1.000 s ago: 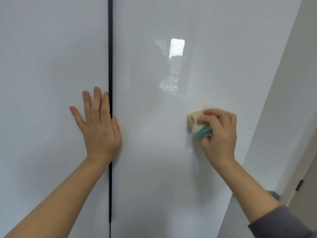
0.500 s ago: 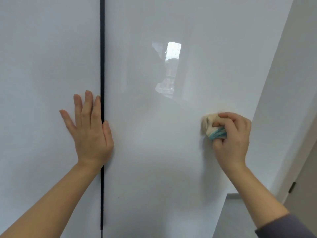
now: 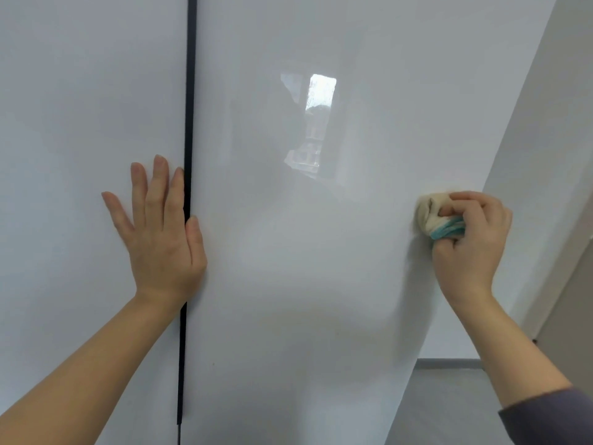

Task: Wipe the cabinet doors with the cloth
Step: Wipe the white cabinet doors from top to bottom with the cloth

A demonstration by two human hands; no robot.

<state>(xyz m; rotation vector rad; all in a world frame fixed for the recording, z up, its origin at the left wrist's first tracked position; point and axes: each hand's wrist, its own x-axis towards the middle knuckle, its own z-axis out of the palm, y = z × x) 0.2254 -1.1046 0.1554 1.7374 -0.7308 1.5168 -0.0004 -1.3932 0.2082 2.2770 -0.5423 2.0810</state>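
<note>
**A:** Head view, entry one: the right hand?

**B:** Right hand (image 3: 468, 248): fingers curled round a bunched cream-and-teal cloth (image 3: 431, 216). The cloth was pressed to the right cabinet door (image 3: 288, 300), close to that door's outer edge.

**A:** Entry two: the left hand?

**B:** Left hand (image 3: 160, 242): fingers straight and spread, holding nothing, flat on the left cabinet door (image 3: 80, 107). Its palm covered the dark gap (image 3: 190, 91), and the thumb lay beyond it, toward the right hand.

**A:** Hazards listed?

**B:** Three, by estimate.
- The wad was small, so strokes could leave unwiped bands between the two hands.
- A stroke running off the edge beside the right hand could knock the knuckles on the wall (image 3: 552, 139).
- The bare left palm could print the gloss and require another pass there.
</note>
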